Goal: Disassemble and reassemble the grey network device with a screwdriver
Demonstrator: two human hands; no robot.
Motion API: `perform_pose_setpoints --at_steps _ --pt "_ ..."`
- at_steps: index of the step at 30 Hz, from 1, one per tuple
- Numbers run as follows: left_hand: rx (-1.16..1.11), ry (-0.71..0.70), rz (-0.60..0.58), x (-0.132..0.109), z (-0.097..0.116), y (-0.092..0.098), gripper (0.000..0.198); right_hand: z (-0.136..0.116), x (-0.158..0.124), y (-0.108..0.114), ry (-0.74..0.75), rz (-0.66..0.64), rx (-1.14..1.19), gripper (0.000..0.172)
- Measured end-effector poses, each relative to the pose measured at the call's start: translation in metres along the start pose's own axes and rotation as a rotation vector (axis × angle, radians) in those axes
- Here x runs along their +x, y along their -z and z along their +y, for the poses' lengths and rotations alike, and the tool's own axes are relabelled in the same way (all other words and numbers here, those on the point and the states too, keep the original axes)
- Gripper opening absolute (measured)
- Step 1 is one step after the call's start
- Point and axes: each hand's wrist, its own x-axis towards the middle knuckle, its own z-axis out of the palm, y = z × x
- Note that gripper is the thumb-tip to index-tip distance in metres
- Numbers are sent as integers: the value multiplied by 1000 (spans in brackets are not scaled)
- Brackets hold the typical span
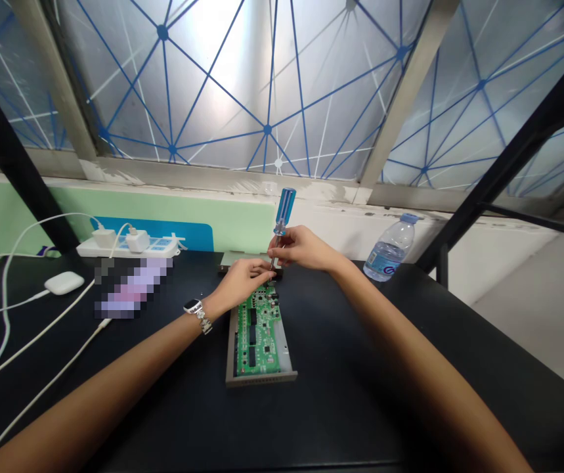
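A green circuit board (259, 332) lies in an open grey metal case (260, 378) on the black table (341, 394). My right hand (301, 248) is closed around the shaft of an upright screwdriver with a clear blue handle (284, 210), its tip down at the far end of the board. My left hand (242, 279), with a watch on the wrist, rests on that far end with fingertips pinched beside the screwdriver tip. What the left fingers hold, if anything, is too small to make out.
A water bottle (390, 248) stands at the back right. A white power strip (129, 246) with chargers, white cables (10, 328), a white earbud case (64, 282) and a blurred object (131, 288) lie to the left. A grey cover (232, 261) lies behind the board.
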Motion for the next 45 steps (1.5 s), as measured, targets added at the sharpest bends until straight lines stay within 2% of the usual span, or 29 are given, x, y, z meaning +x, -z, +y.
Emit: perform_pose_setpoints --at_steps 7,15,21,25,31,37,41,45 --pt "157 -50 79 -3 -2 7 19 -1 0 2 -42 -34 69 12" --pt "53 -63 57 3 -4 -4 24 -4 0 -5 -47 -102 127 14" --pt "-67 -6 67 7 -6 -12 20 1 1 -7 22 85 -122 13" --pt "-78 -9 50 3 0 -6 18 3 1 -5 -11 46 -54 16" --pt "62 -9 66 -7 7 8 20 -4 0 -4 8 31 52 7" --pt "336 -33 72 -36 19 20 22 -5 -27 -10 34 155 275 16" --pt "505 -44 17 -57 17 25 19 17 -58 -30 56 316 493 24" --pt "617 -16 -19 -63 18 22 21 40 -73 -51 67 457 610 44"
